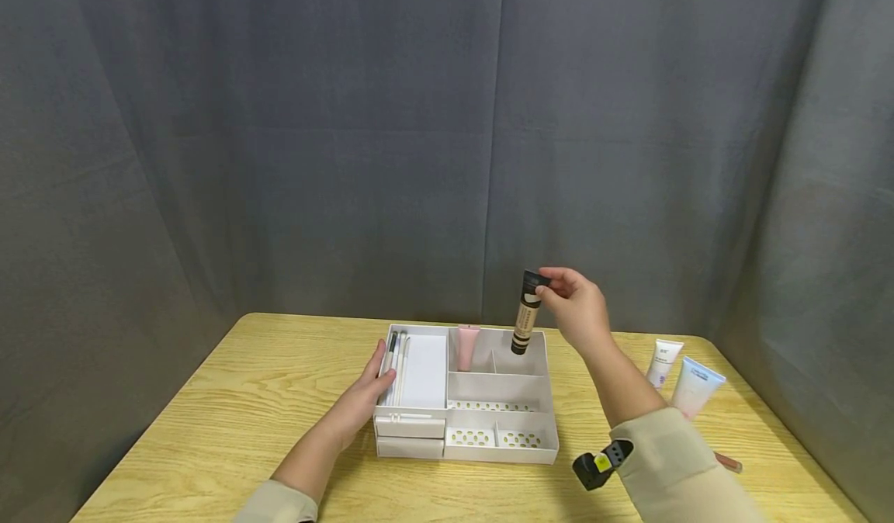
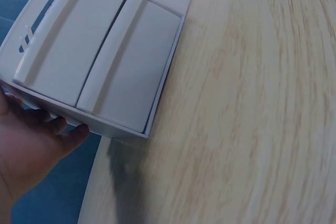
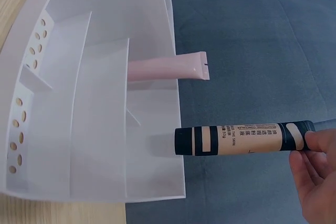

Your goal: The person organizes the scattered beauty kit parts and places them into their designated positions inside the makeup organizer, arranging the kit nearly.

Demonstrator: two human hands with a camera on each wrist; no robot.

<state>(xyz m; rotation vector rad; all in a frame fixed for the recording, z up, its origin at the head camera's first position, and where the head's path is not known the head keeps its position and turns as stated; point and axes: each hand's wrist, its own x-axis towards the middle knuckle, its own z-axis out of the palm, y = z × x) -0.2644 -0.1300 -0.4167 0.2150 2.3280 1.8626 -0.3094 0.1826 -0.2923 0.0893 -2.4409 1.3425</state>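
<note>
My right hand (image 1: 578, 306) pinches the flat crimped end of a black-and-beige foundation tube (image 1: 525, 323) between thumb and fingers. The tube hangs cap down over the back right compartment of a white desktop organizer (image 1: 499, 455). In the right wrist view the black cap (image 3: 184, 141) overlaps the organizer's rear edge. A pink tube (image 1: 466, 348) stands in the neighbouring back compartment, its top above the wall. My left hand (image 1: 359, 403) rests against the organizer's left side. In the left wrist view, its fingers (image 2: 55, 125) lie along the side wall, fingertips partly hidden.
Makeup brushes (image 1: 400, 368) lie in the organizer's left tray, above two drawers (image 1: 410, 438). Toward the right of the wooden table (image 1: 279, 399) are a white tube (image 1: 663, 361), a pale blue-and-pink tube (image 1: 696, 387) and a brownish stick (image 1: 729, 462), partly behind the right sleeve. Grey curtains surround the table.
</note>
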